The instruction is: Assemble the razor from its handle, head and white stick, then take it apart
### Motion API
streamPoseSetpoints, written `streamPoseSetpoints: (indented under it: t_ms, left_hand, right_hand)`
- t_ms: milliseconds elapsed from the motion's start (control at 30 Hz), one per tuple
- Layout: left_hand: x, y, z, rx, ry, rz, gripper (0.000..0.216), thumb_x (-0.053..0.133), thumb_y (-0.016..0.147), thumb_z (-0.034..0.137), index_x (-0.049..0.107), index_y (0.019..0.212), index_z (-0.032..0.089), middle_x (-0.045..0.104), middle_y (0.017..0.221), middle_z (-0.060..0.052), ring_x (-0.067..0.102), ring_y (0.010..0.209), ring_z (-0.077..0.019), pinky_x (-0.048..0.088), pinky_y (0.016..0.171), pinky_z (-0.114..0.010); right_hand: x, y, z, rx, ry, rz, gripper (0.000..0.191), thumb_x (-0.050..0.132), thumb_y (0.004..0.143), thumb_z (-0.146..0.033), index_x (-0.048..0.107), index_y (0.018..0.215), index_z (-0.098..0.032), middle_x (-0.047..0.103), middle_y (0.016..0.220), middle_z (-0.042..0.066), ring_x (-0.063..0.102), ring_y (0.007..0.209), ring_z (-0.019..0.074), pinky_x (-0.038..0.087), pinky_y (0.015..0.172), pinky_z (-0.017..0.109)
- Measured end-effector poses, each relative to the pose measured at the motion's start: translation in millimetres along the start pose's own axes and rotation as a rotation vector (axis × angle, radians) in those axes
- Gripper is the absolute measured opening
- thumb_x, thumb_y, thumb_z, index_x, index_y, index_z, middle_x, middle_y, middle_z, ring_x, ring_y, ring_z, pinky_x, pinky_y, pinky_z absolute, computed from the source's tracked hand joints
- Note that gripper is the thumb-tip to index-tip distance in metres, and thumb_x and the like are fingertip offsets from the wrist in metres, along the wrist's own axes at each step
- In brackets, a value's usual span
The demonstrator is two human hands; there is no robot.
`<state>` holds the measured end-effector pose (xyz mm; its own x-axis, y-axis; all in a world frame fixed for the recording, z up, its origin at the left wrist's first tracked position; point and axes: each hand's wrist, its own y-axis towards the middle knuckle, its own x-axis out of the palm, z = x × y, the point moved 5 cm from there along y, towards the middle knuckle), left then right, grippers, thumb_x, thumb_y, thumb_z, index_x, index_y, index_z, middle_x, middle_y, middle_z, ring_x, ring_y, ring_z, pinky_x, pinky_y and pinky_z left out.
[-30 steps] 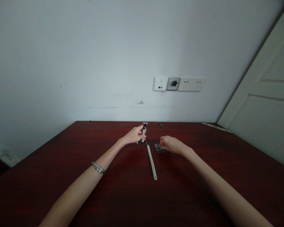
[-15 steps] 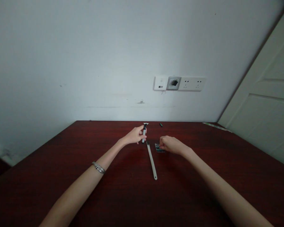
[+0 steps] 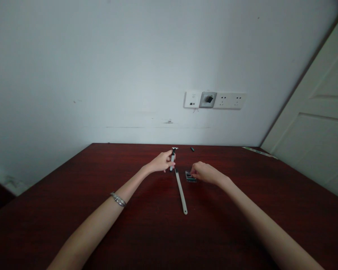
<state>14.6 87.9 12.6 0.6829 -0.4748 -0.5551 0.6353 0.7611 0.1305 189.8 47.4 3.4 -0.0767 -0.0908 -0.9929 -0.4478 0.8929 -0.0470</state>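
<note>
Wall [image 3: 101, 60], table [image 3: 146, 232], two hands well apart
From my remote post I see, behind the dark red table, the white wall, with a pale door [image 3: 315, 125] on the right and a row of sockets [image 3: 230, 100]; in front, the left hand [image 3: 159, 162] and right hand [image 3: 205, 172] reach over the tabletop, a long pale stick [image 3: 181, 192] lies with its dark far end between them, a grey-and-black razor [image 3: 172, 161] is clamped in my left fingers, head up, beside that dark end, a small clear case [image 3: 189, 180] with dark pieces sits under my right fingertips, though I cannot tell whether they pinch anything, and one tiny dark piece [image 3: 192, 149] lies near the back edge.
</note>
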Motion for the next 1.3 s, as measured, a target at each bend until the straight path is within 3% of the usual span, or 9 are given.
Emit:
streamPoseSetpoints:
  t_ms: [433,633,933,1300]
  left_hand:
    - [0.0,-1.1,2.0,0.0,0.005,0.007,0.022,0.055,0.078,0.021,0.043,0.096,0.015,0.064,0.074,-0.006,0.063,0.06,-0.0154,0.045,0.037,-0.016]
    - [-0.1,-1.6,2.5,-0.011,-0.002,0.012,0.023,0.055,0.078,0.02,0.043,0.097,0.015,0.064,0.074,-0.005,0.063,0.059,-0.0144,0.044,0.037,-0.015]
    - [0.4,-0.8,1.0,0.001,0.016,0.009,0.024,0.055,0.078,0.021,0.043,0.098,0.015,0.064,0.072,-0.005,0.062,0.058,-0.0137,0.044,0.038,-0.015]
    - [2.9,-2.8,3.8,0.0,0.005,0.004,0.022,0.055,0.077,0.019,0.044,0.096,0.015,0.063,0.071,-0.003,0.062,0.057,-0.0124,0.043,0.038,-0.013]
  right_hand:
    - [1.1,0.8,1.8,-0.003,0.054,0.031,0.022,0.05,0.076,-0.017,0.072,0.08,-0.018,0.071,0.081,0.007,0.064,0.073,0.0173,0.037,0.058,0.021]
    - [6.5,5.4,2.9,-0.061,0.128,-0.024,0.022,0.05,0.074,-0.01,0.071,0.076,-0.014,0.069,0.073,0.006,0.062,0.066,0.0144,0.039,0.06,0.019]
    - [3.3,1.4,4.4,-0.02,0.076,0.027,0.015,0.053,0.074,-0.017,0.067,0.079,-0.017,0.068,0.089,0.007,0.062,0.078,0.0164,0.037,0.061,0.02]
    - [0.9,-0.8,-0.7,-0.037,0.045,0.015,0.013,0.053,0.075,-0.017,0.065,0.08,-0.018,0.067,0.091,0.007,0.061,0.082,0.0174,0.037,0.064,0.021]
